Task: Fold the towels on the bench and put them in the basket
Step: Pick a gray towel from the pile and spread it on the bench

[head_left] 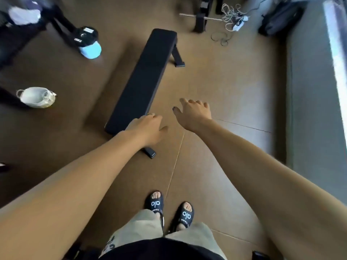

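Observation:
A long black padded bench stands on the brown floor, running from near me up toward the far side. No towel shows on its pad. A pale round basket with handles sits on the floor far left of the bench, with light cloth inside. My left hand hangs over the bench's near end, fingers relaxed and holding nothing. My right hand is stretched out over the floor just right of the bench, fingers loosely curled and holding nothing.
A black weight and a light blue object lie at the upper left by a dark rack. Tangled cables and a black bag lie at the top right. A grey raised strip runs along the right. My sandalled feet stand below.

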Demonstrator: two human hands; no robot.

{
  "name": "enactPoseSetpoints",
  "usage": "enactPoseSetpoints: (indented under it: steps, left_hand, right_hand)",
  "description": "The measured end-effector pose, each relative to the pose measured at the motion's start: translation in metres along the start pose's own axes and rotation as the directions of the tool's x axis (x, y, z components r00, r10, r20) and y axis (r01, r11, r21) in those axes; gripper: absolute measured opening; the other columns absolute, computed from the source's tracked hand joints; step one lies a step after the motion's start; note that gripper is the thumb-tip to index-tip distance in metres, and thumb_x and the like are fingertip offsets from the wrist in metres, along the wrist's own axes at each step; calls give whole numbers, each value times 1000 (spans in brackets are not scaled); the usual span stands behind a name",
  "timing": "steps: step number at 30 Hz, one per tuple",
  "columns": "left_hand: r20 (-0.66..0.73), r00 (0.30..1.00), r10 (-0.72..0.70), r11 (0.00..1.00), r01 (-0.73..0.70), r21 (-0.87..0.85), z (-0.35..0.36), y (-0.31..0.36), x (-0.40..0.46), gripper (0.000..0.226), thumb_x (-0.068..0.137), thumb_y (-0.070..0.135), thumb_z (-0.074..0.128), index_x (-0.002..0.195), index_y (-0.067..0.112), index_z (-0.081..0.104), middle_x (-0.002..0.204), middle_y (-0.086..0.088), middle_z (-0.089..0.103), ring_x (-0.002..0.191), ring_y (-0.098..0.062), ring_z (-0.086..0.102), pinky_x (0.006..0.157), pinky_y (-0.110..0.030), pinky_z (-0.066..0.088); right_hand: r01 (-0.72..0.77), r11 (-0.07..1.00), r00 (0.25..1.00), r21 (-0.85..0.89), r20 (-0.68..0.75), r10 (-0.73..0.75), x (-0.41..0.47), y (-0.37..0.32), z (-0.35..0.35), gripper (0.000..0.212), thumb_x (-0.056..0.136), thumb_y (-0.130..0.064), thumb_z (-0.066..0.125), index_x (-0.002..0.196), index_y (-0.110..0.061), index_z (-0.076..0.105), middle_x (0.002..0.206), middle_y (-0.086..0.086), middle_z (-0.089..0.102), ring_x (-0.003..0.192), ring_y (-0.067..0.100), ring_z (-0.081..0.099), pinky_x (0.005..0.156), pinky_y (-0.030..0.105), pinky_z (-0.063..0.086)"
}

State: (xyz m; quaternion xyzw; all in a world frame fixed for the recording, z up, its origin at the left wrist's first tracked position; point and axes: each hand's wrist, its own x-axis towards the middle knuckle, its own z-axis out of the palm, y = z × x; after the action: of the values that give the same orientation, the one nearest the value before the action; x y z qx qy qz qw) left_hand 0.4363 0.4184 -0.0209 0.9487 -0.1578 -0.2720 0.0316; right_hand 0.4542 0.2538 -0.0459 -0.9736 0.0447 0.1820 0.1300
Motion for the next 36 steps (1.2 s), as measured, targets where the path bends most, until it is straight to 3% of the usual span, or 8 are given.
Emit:
enactPoseSetpoints:
  steps: [9, 15, 25, 30, 36]
  left_hand:
    - [-67, 960, -272, 950, 257, -179, 1, -150, -43, 60, 107, 53, 32, 155, 18, 34, 157, -7, 39, 138, -30, 46, 108, -47, 43]
    - [-69, 934, -350, 917, 327, -228, -7, -285, -51, 57, 107, 52, 33, 152, 18, 37, 153, -9, 45, 132, -31, 51, 103, -47, 45]
    - [-44, 941, -336, 926, 322, -197, -72, -524, -25, 59, 106, 52, 34, 154, 18, 35, 152, -10, 44, 132, -32, 49, 103, -48, 44]
    - [-49, 944, -327, 931, 313, -186, -117, -601, 13, 57, 106, 51, 35, 153, 19, 36, 154, -10, 41, 134, -31, 47, 103, -46, 41]
    - [-68, 940, -334, 932, 318, -172, -169, -682, 82, 56, 106, 51, 35, 152, 19, 37, 155, -9, 41, 133, -31, 48, 104, -44, 40]
  right_hand:
    - [302, 945, 953, -124, 70, -295, 45, -174, 10, 55, 108, -49, 27, 153, -21, 38, 144, 11, 56, 136, 35, 47, 117, 52, 28]
    - [436, 875, 900, -210, 126, -418, 88, -316, 40, 53, 108, -49, 27, 152, -23, 39, 143, 9, 57, 136, 34, 45, 119, 53, 25]
    - [382, 901, 922, -205, 158, -354, 201, -531, 55, 53, 108, -49, 26, 151, -22, 40, 144, 9, 56, 135, 33, 45, 116, 51, 28]
    - [358, 908, 932, -218, 139, -334, 264, -598, 41, 53, 107, -49, 25, 149, -22, 42, 138, 8, 59, 130, 32, 48, 111, 48, 30]
    - [387, 898, 921, -210, 130, -367, 370, -674, 27, 54, 107, -50, 25, 151, -22, 40, 142, 8, 57, 135, 33, 46, 116, 50, 27]
